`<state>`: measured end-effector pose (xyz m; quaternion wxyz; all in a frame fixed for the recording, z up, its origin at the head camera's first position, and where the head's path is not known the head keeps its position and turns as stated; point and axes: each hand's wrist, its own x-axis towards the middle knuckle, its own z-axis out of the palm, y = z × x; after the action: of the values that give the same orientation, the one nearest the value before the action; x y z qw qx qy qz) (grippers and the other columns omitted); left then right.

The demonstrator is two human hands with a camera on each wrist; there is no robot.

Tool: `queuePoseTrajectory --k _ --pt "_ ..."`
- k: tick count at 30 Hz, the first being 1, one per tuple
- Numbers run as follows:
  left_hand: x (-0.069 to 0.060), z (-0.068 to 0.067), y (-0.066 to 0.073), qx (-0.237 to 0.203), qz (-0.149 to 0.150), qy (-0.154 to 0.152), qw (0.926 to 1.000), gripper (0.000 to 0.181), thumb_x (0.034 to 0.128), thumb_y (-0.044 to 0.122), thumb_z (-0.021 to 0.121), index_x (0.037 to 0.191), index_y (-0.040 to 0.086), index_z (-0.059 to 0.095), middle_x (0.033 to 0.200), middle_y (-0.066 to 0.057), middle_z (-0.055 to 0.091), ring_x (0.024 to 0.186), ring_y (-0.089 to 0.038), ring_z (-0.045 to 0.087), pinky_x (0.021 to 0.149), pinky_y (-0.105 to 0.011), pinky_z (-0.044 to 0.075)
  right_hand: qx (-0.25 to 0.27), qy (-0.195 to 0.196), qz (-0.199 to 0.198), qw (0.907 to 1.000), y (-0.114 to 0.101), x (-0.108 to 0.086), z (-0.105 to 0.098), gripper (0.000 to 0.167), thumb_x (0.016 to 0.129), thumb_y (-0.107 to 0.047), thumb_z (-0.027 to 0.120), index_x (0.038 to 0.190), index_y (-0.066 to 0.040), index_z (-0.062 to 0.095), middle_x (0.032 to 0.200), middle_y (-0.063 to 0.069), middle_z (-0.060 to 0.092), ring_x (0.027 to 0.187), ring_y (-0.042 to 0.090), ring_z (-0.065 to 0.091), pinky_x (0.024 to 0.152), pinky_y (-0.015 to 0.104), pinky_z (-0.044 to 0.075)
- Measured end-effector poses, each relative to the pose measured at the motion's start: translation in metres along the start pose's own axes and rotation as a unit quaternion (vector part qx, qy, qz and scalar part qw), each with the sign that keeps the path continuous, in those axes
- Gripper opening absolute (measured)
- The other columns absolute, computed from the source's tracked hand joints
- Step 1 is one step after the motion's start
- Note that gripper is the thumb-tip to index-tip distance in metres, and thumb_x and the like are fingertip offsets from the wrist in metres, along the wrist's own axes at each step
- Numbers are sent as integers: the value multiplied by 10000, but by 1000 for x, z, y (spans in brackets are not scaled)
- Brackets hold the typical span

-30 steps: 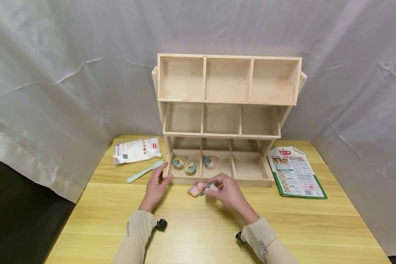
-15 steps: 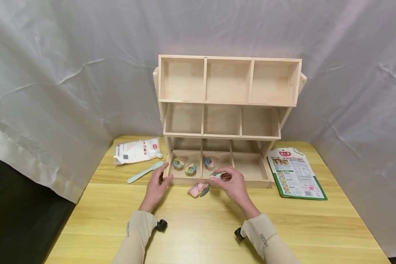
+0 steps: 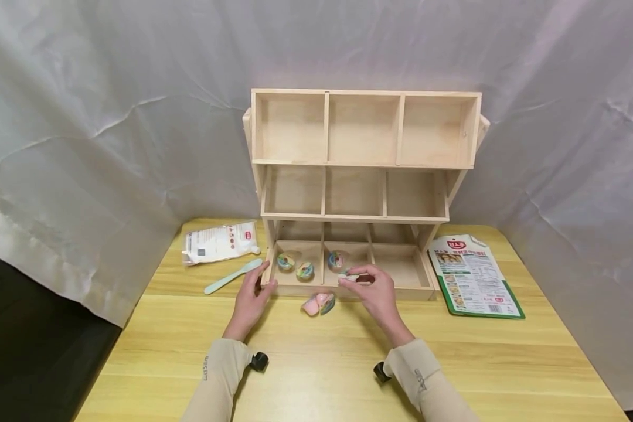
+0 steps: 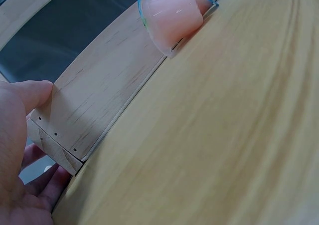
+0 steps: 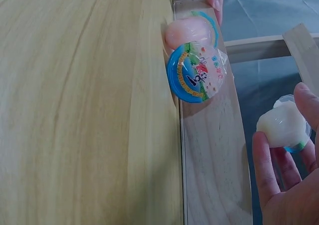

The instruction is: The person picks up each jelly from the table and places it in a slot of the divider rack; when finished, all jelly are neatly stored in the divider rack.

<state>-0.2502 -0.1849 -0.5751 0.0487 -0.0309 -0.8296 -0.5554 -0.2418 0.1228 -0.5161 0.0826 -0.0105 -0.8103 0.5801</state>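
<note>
My right hand pinches a whitish jelly cup between thumb and fingers, over the bottom middle compartment of a wooden three-tier rack. In that compartment sits another jelly cup. Two more, one jelly cup and a second jelly cup, lie in the bottom left compartment. Against the rack's front board, on the table, a pink jelly cup lies touching a blue-lidded jelly cup. My left hand grips the rack's front left corner, thumb at the front and fingers along the side.
Left of the rack lie a white packet and a pale green spoon. A green-edged printed pouch lies at the right on the wooden table. Grey cloth hangs behind and at both sides.
My right hand has lifted the whitish jelly cup away from the other two on the table and carried it up over the rack's front board. My left hand has stayed put.
</note>
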Motion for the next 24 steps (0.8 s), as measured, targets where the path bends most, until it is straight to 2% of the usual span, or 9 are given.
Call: queuePoseTrajectory --k 14,24 --pt "0 0 1 38 -15 3 10000 593 1032 401 639 1572 260 438 1597 -111 398 1429 -363 460 1193 -528 396 169 116 142 9997 2 11 6 290 752 -211 946 950 -75 784 1084 95 736 876 200 669 693 220 569" --pt "1 0 -2 47 51 15 10000 610 1029 399 641 1577 233 431 1600 -134 390 1435 -387 455 1196 -534 391 331 183 -28 9993 6 16 9 260 772 -147 928 959 -47 777 1115 101 682 864 172 669 696 196 581"
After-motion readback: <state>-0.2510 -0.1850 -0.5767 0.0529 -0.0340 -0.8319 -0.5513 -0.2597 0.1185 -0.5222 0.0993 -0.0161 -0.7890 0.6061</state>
